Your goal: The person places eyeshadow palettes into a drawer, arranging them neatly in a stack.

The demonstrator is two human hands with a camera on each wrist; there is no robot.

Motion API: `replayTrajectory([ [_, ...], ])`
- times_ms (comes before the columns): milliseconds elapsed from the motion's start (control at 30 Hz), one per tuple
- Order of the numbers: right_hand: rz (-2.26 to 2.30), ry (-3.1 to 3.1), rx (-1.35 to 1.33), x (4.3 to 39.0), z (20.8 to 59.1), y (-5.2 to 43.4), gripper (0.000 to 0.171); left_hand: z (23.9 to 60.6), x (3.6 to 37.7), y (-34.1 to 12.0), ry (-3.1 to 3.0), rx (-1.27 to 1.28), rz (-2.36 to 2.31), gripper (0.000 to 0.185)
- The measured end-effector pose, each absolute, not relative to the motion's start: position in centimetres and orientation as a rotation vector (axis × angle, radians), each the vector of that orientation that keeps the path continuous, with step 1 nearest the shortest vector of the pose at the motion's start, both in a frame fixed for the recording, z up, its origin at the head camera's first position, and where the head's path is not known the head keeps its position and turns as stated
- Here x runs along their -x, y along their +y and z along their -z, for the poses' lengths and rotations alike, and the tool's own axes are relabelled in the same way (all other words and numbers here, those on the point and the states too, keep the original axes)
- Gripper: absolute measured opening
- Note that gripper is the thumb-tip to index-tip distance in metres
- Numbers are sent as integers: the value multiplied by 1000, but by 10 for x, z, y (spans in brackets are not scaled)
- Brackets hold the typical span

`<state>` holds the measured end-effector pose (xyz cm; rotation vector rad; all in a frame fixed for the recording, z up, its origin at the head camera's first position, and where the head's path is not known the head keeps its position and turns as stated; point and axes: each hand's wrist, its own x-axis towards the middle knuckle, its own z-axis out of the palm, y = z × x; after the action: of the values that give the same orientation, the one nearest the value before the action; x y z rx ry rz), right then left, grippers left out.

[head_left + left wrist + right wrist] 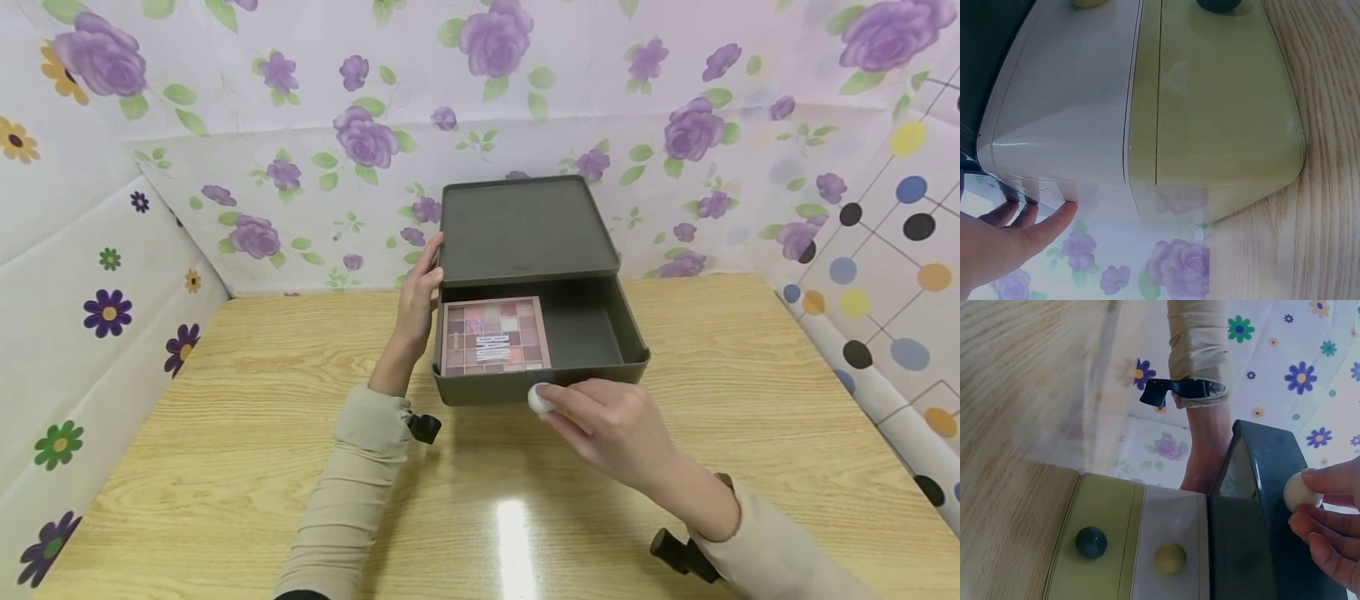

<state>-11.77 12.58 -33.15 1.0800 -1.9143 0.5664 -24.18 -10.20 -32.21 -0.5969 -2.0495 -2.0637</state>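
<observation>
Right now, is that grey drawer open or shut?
Open. The drawer is pulled out from under the box top, showing an eyeshadow palette inside. The right hand pinches its white knob.

Bright even light, overhead glare on the table (517,533), wide-angle edge bending, washed-out wrist views.
</observation>
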Motion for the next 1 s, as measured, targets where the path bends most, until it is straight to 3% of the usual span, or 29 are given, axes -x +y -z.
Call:
replayTrajectory([
  [533,-533,-1892,-1000,155,336,121,33,322,242,-102,-2047,595,2073,66],
  [767,-547,-1909,-974,176,341,120,18,326,245,-104,-2086,628,2022,65],
  [1000,-590,-1929,-936,198,343,121,25,322,241,-104,-2107,620,2013,65],
])
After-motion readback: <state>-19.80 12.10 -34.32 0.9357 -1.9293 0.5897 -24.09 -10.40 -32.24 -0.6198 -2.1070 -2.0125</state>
